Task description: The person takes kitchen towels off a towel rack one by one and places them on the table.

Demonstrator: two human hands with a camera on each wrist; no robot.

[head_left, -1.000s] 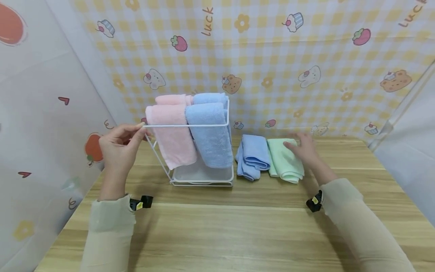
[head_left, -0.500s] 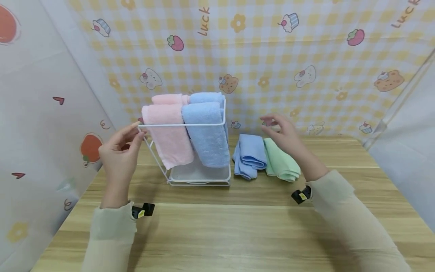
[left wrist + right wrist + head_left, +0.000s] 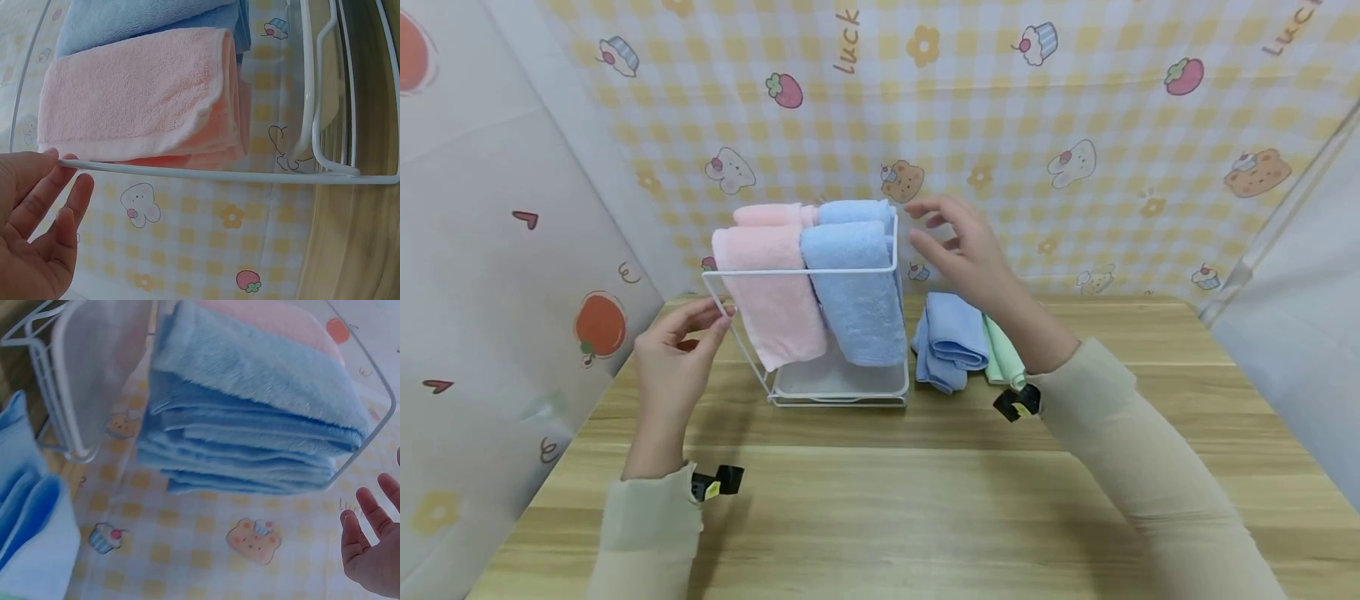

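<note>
A white wire towel rack (image 3: 842, 405) stands on the table, with pink towels (image 3: 778, 300) hanging at its left and light blue towels (image 3: 857, 292) at its right. My left hand (image 3: 673, 350) pinches the rack's left wire near the top; in the left wrist view, the thumb and forefinger of this hand (image 3: 37, 219) meet at the wire. Just off the rack's upper right corner, my right hand (image 3: 966, 254) hangs in the air, holding nothing. The right wrist view has the fingers of that hand (image 3: 375, 550) spread, apart from the stacked blue towels (image 3: 250, 412).
Right of the rack lie a folded blue towel (image 3: 955, 337) and a folded green towel (image 3: 1002, 354), the latter partly hidden by my right arm. A checked cloth (image 3: 1000, 108) hangs behind the wooden table (image 3: 865, 500). A white tray (image 3: 820, 379) forms the rack's base.
My right hand has moved left and up from over the green towel to the rack's upper right corner. My left hand has slid slightly down the rack's left wire.
</note>
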